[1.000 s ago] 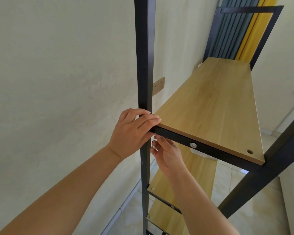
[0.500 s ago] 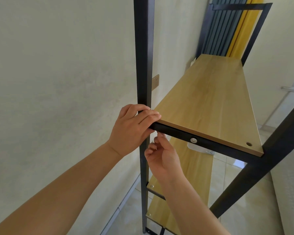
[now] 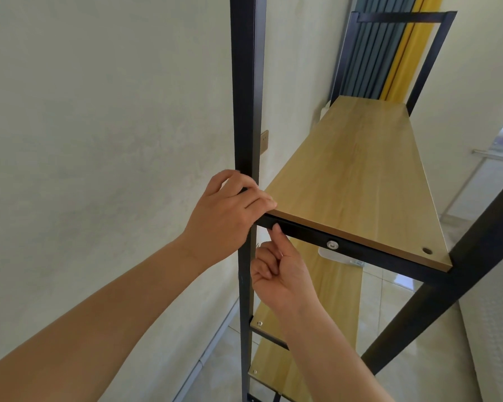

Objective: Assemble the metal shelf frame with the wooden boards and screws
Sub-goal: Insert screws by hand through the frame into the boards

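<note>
A single head-worn wide-angle view looks forward and slightly down along the length of the wooden shelf board (image 3: 352, 181), from close to the near end of the black metal frame (image 3: 246, 91). The wall (image 3: 99, 126) runs along the left, with the tiled floor (image 3: 389, 323) seen far below.

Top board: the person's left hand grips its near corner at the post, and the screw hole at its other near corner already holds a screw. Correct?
Not quite. In the head view the left hand grips the top board at the post, but that screw hole is empty.
</note>
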